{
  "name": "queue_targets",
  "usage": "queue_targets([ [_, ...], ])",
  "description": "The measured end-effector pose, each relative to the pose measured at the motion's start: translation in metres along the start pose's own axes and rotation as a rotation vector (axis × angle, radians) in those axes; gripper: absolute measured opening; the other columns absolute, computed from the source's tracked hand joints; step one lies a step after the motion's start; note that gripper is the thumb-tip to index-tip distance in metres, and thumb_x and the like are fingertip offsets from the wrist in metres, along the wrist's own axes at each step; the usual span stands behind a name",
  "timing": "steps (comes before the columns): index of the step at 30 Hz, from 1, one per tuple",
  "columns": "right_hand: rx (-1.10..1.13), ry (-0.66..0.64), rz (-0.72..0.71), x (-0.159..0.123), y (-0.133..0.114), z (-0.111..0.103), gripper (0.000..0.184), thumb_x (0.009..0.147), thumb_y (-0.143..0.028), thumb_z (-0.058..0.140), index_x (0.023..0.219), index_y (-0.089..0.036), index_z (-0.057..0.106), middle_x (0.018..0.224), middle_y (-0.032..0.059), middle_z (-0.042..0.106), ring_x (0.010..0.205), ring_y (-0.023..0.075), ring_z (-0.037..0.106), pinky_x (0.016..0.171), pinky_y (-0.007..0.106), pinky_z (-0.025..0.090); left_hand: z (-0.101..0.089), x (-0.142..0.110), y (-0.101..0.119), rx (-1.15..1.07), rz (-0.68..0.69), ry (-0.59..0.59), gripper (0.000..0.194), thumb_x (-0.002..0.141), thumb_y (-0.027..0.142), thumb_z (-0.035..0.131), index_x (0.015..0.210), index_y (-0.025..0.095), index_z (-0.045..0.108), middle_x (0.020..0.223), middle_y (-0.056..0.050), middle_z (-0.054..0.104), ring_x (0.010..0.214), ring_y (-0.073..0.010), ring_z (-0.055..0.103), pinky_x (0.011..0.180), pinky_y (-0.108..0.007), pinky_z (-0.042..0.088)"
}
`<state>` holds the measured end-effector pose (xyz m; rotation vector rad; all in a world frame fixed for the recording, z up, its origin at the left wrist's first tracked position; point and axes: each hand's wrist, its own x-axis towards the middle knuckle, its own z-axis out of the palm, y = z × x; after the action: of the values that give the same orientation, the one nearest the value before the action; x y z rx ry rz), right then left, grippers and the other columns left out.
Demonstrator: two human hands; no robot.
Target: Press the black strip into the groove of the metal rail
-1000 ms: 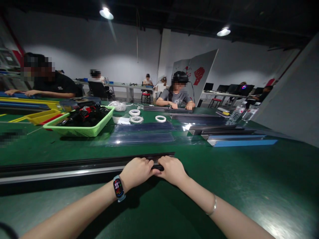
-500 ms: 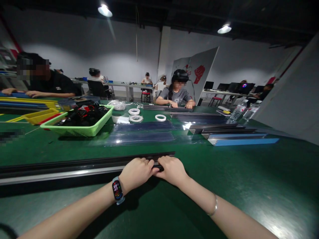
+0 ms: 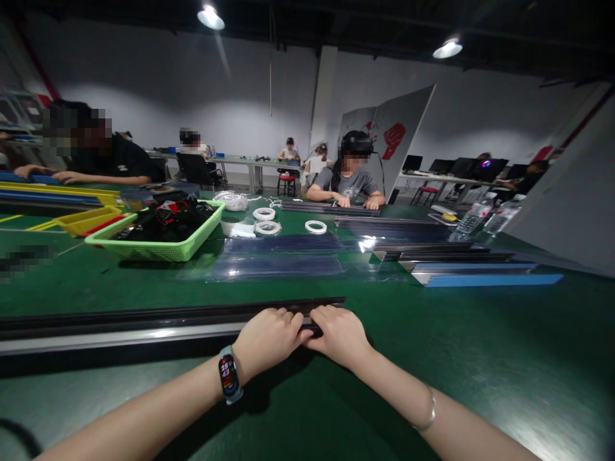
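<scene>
A long black metal profile (image 3: pixel 158 326) with a bright silver strip along its side lies across the green table, running out of view at the left. Near its right end, my left hand (image 3: pixel 271 336), with a smart band on the wrist, is closed over it. Right beside it my right hand (image 3: pixel 339 333) grips the same profile at its end, fingers curled over the top edge. The two thumbs meet at the near side. Both sets of fingertips are partly hidden behind the profile.
A light green basket (image 3: pixel 192 242) of black parts stands at the left, beside a yellow bin (image 3: pixel 86 222). Farther back lie white tape rolls (image 3: pixel 316 227), clear plastic sleeves (image 3: pixel 283 264) and blue-edged profiles (image 3: pixel 494 280). Water bottles (image 3: pixel 502 214) stand at the right. A co-worker (image 3: pixel 353 179) sits opposite.
The view has shifted slightly, so the scene sits a little farther right. Both hands keep their hold on the profile, with little visible movement along it.
</scene>
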<state>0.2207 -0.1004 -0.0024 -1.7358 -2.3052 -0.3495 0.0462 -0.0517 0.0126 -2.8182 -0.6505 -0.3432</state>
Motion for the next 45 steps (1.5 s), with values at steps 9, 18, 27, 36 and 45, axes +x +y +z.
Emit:
queue_targets([
  [9,-0.012,0.015,-0.013,0.0013,0.0015,0.0008,0.026,0.075,-0.043,0.06,0.076,-0.018,0.057,0.075,0.0025,0.062,0.072,0.018,0.057,0.062,0.028,0.036,0.0006,0.0005,0.0001,-0.006,-0.001,0.0,0.029,0.094,0.037,0.037,0.082,0.016,0.053,0.072,-0.005,0.061,0.066,-0.0204,0.059,0.059,-0.031,0.044],
  [18,-0.01,0.023,-0.008,0.0005,0.0012,0.0015,0.024,0.076,-0.043,0.059,0.075,-0.018,0.056,0.074,0.0021,0.061,0.071,0.0172,0.057,0.062,0.028,0.035,0.0001,-0.0003,-0.0002,-0.015,-0.006,0.012,0.029,0.094,0.038,0.036,0.082,0.016,0.052,0.073,-0.005,0.061,0.068,-0.0206,0.059,0.06,-0.032,0.044],
  [27,-0.004,0.003,-0.005,0.0002,0.0004,-0.0006,0.026,0.077,-0.044,0.059,0.077,-0.018,0.057,0.074,0.0024,0.062,0.071,0.0173,0.057,0.062,0.028,0.036,-0.0015,-0.0003,0.001,-0.021,-0.003,0.002,0.03,0.095,0.037,0.034,0.083,0.016,0.052,0.075,-0.006,0.061,0.07,-0.0206,0.059,0.062,-0.032,0.044],
  [36,0.005,0.014,0.007,-0.0012,-0.0001,0.0004,0.022,0.075,-0.039,0.062,0.079,-0.018,0.056,0.076,0.0022,0.063,0.074,0.0179,0.057,0.065,0.028,0.037,-0.001,0.0003,0.0007,-0.014,-0.011,-0.019,0.03,0.095,0.037,0.032,0.084,0.016,0.051,0.073,-0.005,0.06,0.07,-0.0204,0.059,0.062,-0.032,0.044],
  [45,-0.013,-0.008,-0.015,0.0009,0.0001,-0.0013,0.024,0.075,-0.042,0.06,0.077,-0.018,0.057,0.074,0.0027,0.062,0.072,0.0181,0.057,0.063,0.028,0.037,-0.0019,0.0004,-0.0006,-0.02,0.003,-0.018,0.029,0.095,0.036,0.033,0.084,0.016,0.051,0.077,-0.006,0.061,0.072,-0.0213,0.058,0.061,-0.032,0.044],
])
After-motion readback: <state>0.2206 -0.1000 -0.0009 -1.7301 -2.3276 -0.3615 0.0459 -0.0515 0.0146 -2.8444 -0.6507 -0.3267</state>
